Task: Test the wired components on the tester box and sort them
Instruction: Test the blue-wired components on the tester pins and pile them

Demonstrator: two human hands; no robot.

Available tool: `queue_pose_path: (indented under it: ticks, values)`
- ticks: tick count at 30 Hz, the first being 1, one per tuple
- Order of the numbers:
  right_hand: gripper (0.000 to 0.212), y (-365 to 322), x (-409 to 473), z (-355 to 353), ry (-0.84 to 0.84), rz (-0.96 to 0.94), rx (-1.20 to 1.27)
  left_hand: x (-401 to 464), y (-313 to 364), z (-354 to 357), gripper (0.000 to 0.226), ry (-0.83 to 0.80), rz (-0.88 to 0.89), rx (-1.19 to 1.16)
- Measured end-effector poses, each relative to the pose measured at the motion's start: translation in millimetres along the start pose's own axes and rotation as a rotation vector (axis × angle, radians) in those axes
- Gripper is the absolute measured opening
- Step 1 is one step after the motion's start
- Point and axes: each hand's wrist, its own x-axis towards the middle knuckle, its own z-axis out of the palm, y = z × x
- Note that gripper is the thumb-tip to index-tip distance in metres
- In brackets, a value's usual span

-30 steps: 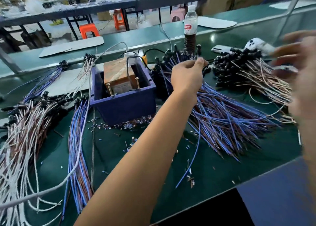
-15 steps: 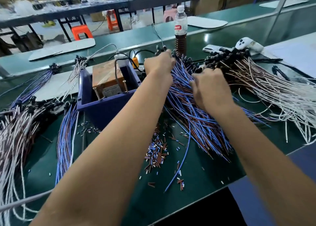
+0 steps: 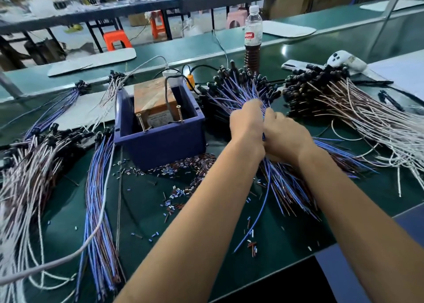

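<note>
The tester box (image 3: pixel 158 139) is a dark blue tub holding a brown unit with two brass screw posts. Right of it lies a fanned pile of blue and brown wired components (image 3: pixel 238 91) with black heads. My left hand (image 3: pixel 246 121) and my right hand (image 3: pixel 283 135) meet over this pile, fingers curled into the blue wires and gripping some of them. Which single wire each holds is hidden by the fingers. Sorted bundles lie to the left: a blue bundle (image 3: pixel 98 188) and white and brown wires (image 3: pixel 25 176).
Another pile of white and brown wired components (image 3: pixel 344 103) lies at the right. A drink bottle (image 3: pixel 253 38) stands behind the piles, a white handheld device (image 3: pixel 346 60) at far right. Cut insulation bits (image 3: pixel 174 194) litter the green mat. A white cable (image 3: pixel 68 256) crosses the left.
My left hand came back from the pile's black heads toward me. My right hand swung in from the far right, and both now grip the blue wires together.
</note>
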Motion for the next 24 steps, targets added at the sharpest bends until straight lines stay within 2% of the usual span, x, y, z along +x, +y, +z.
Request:
queue_pose_path:
  ticks: [2, 4, 5, 9, 12, 14, 15, 19, 21, 23, 24]
  values:
    - [0.066, -2.3, -0.2, -0.8, -0.014, -0.011, -0.025, -1.5, 6.9, 4.3, 0.005, -0.034, -0.013, 0.008]
    - [0.072, -6.5, -1.4, -0.9, -0.027, 0.008, -0.029, -0.2, 12.1, 5.6, 0.008, -0.059, -0.005, 0.112]
    - [0.074, -8.8, -2.1, -0.3, -0.025, 0.023, -0.037, 3.5, 14.6, 6.7, 0.002, -0.059, 0.019, 0.196]
    - [0.076, -13.3, -0.5, 2.6, -0.003, 0.061, -0.104, 14.3, 24.7, 5.6, 0.017, -0.126, 0.061, 0.462]
    - [0.094, -11.7, 1.7, -6.7, -0.068, 0.107, -0.001, 15.2, 23.0, -6.3, 0.022, -0.135, 0.131, 0.646]
    - [0.1, -15.6, -0.7, -13.4, -0.017, 0.153, 0.083, 6.5, 17.9, -20.4, 0.024, -0.117, 0.199, 0.766]
    - [0.1, -22.2, -4.5, -16.2, 0.032, 0.148, 0.102, -0.4, 16.5, -30.5, 0.033, -0.124, 0.206, 0.794]
    - [0.067, -71.5, -36.7, -20.3, 0.313, -0.059, 0.179, -27.7, 28.0, -88.6, 0.066, -0.253, 0.064, 0.742]
    - [0.052, -104.1, -53.7, -12.4, 0.354, -0.205, 0.196, -37.0, 38.2, -130.6, 0.064, -0.248, 0.012, 0.758]
    - [0.013, -135.4, -63.3, 0.4, 0.284, -0.302, 0.249, -42.8, 44.8, -173.0, 0.049, -0.208, -0.033, 0.934]
    - [0.007, -150.9, -66.2, 6.2, 0.227, -0.353, 0.283, -45.4, 46.3, -194.3, 0.041, -0.187, -0.063, 1.037]
